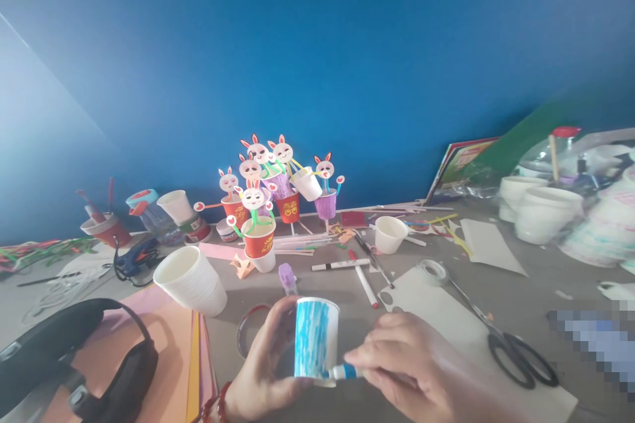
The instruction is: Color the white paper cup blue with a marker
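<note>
My left hand [268, 360] is wrapped around a white paper cup [312, 337], holding it from the left with the thumb near its lower end. Blue streaks cover most of the cup's visible side, while a strip on the right is still white. Pinched in my right hand [407, 360] is a blue marker [344, 371], its tip against the cup's lower right side. Just behind the cup lies a purple cap-like piece [286, 277]. A roll of clear tape [433, 271] rests beyond my right hand.
Rabbit-faced cup figures [258, 238] stand at the back. Stacked white cups [191, 281] and a black headset [114, 357] are at left, over coloured paper [173, 344]. Scissors [516, 353] lie on white paper at right. Pens [364, 284] and another white cup [389, 234] sit behind.
</note>
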Tool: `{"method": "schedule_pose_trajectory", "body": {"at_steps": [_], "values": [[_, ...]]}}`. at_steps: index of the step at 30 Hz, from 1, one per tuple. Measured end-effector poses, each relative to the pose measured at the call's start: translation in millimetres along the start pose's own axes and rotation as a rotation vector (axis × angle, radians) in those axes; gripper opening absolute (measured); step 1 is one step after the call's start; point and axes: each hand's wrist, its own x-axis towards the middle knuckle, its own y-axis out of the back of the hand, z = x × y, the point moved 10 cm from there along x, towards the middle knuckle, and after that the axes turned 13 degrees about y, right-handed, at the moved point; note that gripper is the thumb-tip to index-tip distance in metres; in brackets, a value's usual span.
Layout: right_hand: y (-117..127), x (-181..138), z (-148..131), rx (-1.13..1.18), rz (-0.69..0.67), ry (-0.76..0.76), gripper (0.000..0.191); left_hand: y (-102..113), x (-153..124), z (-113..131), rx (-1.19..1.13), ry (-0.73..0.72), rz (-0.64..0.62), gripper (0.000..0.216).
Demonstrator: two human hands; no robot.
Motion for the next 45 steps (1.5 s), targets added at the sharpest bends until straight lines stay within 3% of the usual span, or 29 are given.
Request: {"method": "schedule_pose_trajectory", "body": {"at_steps": [9, 15, 19, 22, 26, 29, 33, 39, 41, 45], "values": [[2.7, -5.7, 5.1, 0.064, 0.039, -0.008, 0.024, -3.5, 1.7, 7.8, -0.028, -0.048, -0.018, 0.078], [0.6, -21.9, 36.5, 0.299, 0.244, -0.260, 0.036, -14.7, 3.8, 17.1, -0.040, -0.026, -0.069, 0.072], [-20.8, -27.2, 57.2, 0.517, 0.308, -0.500, 0.039, -28.4, 7.1, 33.1, -0.013, -0.025, -0.085, 0.067], [-37.1, -21.8, 59.7, 0.687, 0.310, -0.544, 0.039, -38.3, 9.5, 40.9, -0.012, -0.035, -0.119, 0.065], [-46.1, -22.1, 64.5, 0.780, 0.340, -0.590, 0.040, -44.5, 8.8, 30.9, 0.060, 0.001, -0.183, 0.075], [-48.3, -22.3, 64.8, 0.759, 0.316, -0.573, 0.040, -32.4, 5.2, 25.5, 0.213, -0.030, -0.080, 0.089], [-47.8, -23.4, 62.1, 0.708, 0.258, -0.571, 0.039, -24.0, -0.1, 26.7, 0.382, -0.062, 0.008, 0.089], [-15.5, -29.8, 55.9, 0.474, 0.262, -0.565, 0.023, -15.9, 0.2, 36.4, 0.398, -0.101, 0.107, 0.086], [-8.3, -26.9, 50.4, 0.377, 0.197, -0.496, 0.018, -13.4, 1.1, 36.5, 0.403, -0.095, 0.135, 0.084], [10.8, -12.9, 32.2, -0.063, 0.103, -0.249, 0.013, -12.1, 0.5, 36.9, 0.470, -0.100, 0.162, 0.087]]}}
